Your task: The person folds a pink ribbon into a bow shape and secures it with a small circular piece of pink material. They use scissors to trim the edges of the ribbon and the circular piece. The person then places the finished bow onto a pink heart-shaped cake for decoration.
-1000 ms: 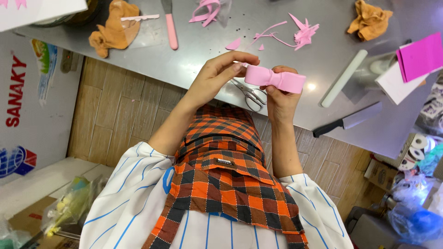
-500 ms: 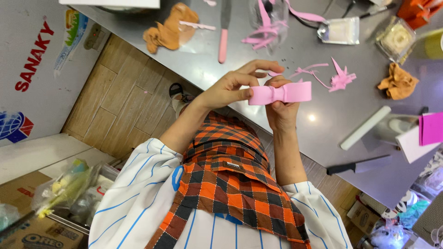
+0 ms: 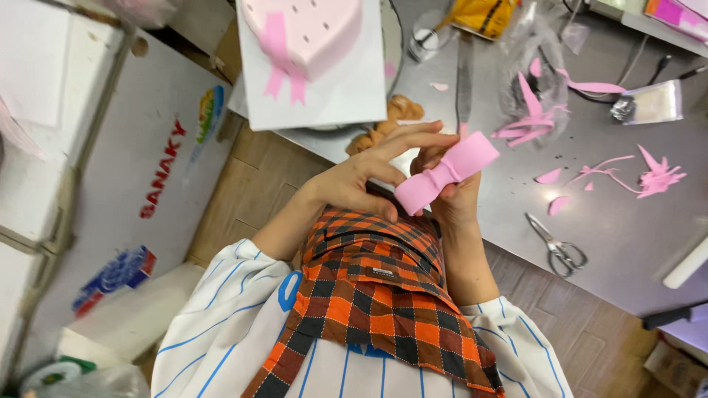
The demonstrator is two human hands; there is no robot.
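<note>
Far out to the left of the left hand (image 3: 361, 179) stands a white chest freezer (image 3: 147, 184), and up beyond that hand's fingers a pink heart-shaped cake (image 3: 306, 29) rests on a white square board (image 3: 324, 96) at the edge of the steel table (image 3: 627, 228). Just past the fingertips, partly hidden by them, lies a brown crumpled lump (image 3: 387, 121). The left hand is curled, its thumb and fingers pinching the middle of a pink fondant bow (image 3: 446, 173), which is held up in the air above the table's edge. The right hand (image 3: 450, 195) sits directly behind and beneath the bow, cupping it from below; the bow covers most of its fingers, so the exact grip cannot be told. To the right of that hand, pink scraps (image 3: 634, 177) lie scattered on the table, and nearer the person a pair of scissors (image 3: 557, 247) rests flat. Farther right, at the frame's edge, lies a white rolling pin (image 3: 686, 265).
</note>
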